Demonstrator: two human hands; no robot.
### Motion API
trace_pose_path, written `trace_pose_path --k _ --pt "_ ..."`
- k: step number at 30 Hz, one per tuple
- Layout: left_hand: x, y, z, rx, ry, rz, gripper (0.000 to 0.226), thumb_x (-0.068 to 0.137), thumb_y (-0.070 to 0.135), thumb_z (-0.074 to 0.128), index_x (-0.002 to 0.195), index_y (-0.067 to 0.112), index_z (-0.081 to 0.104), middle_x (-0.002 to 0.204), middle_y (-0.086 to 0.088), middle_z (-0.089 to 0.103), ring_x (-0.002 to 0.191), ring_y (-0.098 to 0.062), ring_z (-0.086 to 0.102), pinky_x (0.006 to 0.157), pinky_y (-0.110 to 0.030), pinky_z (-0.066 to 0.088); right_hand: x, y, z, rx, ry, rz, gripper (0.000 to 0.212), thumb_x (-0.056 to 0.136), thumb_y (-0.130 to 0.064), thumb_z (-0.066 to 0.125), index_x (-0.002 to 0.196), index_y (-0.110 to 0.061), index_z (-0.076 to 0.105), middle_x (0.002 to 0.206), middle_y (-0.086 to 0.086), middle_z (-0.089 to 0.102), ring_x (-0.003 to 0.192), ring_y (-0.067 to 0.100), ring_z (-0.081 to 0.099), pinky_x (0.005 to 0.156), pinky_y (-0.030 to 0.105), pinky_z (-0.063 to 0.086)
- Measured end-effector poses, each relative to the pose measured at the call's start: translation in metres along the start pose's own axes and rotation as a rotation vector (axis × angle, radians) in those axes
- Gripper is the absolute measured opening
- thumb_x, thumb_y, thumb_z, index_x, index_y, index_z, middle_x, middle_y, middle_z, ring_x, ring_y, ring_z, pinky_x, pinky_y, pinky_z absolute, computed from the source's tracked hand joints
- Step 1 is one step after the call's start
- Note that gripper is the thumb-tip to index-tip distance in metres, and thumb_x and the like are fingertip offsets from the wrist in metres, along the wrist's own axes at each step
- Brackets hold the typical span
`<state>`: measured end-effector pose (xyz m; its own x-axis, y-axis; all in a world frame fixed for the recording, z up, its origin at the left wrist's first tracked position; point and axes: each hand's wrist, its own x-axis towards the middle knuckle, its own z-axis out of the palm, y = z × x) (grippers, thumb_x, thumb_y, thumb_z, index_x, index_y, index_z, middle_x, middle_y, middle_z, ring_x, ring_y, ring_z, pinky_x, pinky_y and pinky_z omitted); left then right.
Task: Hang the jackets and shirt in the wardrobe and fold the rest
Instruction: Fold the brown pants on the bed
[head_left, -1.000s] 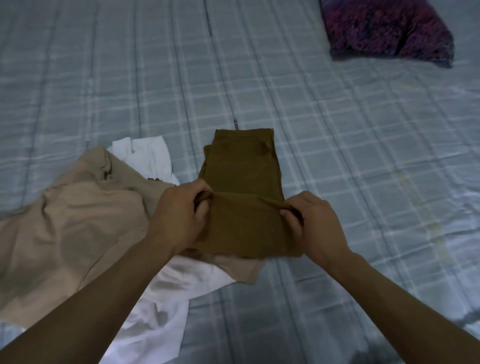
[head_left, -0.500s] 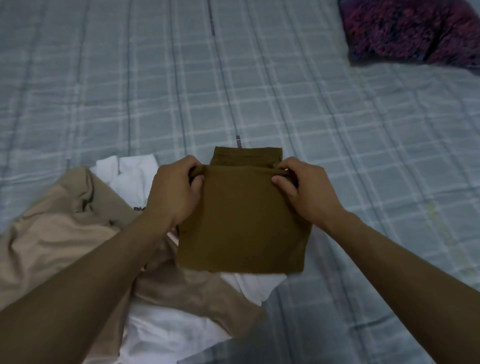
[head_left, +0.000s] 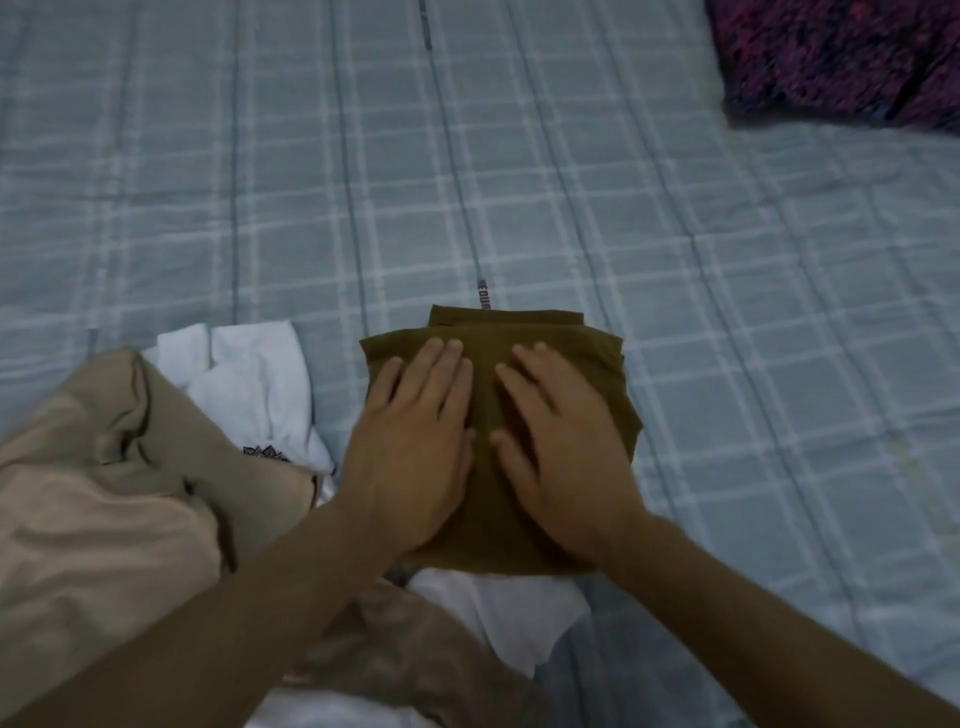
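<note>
While lying at frame centre on the plaid bedsheet (head_left: 727, 312), folded olive garment (head_left: 483, 332) under left hand (head_left: 415, 447) and right hand (head_left: 561, 457), both flat, fingers spread, pressing down, beside beige garment (head_left: 104, 509) at lower left

I count two hands, my left hand (head_left: 415, 441) and my right hand (head_left: 561, 447). There is one folded brown garment (head_left: 602, 374), one tan garment (head_left: 93, 509), one white garment (head_left: 249, 384), one purple cushion (head_left: 841, 57) and one checked bedsheet (head_left: 727, 312).
</note>
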<state>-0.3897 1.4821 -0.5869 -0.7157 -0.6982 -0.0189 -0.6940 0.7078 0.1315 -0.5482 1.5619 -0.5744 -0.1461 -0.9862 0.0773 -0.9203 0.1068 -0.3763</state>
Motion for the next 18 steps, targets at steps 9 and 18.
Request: trace_pose_path --k 9,18 --pt "0.001 -0.019 0.041 -0.002 -0.137 0.086 0.075 0.101 0.059 0.021 0.159 0.015 0.009 0.168 -0.003 0.001 0.154 -0.020 -0.003 0.123 -0.051 0.012 -0.006 0.031 0.047 -0.235 -0.239 -0.032 0.079 0.098 -0.064 0.020 0.158 -0.014 0.009 0.166 0.006 0.003 0.153 0.019 -0.005 0.124 0.046 0.003" --pt "0.016 -0.033 0.047 -0.069 -0.112 -0.016 0.084 0.095 0.071 0.014 0.159 0.021 -0.007 0.167 0.002 -0.010 0.153 -0.017 -0.011 0.125 -0.048 0.007 0.013 0.047 0.047 -0.160 -0.135 0.050 0.082 0.095 -0.064 0.025 0.158 -0.015 0.007 0.166 0.003 0.002 0.153 0.016 -0.006 0.124 0.046 0.004"
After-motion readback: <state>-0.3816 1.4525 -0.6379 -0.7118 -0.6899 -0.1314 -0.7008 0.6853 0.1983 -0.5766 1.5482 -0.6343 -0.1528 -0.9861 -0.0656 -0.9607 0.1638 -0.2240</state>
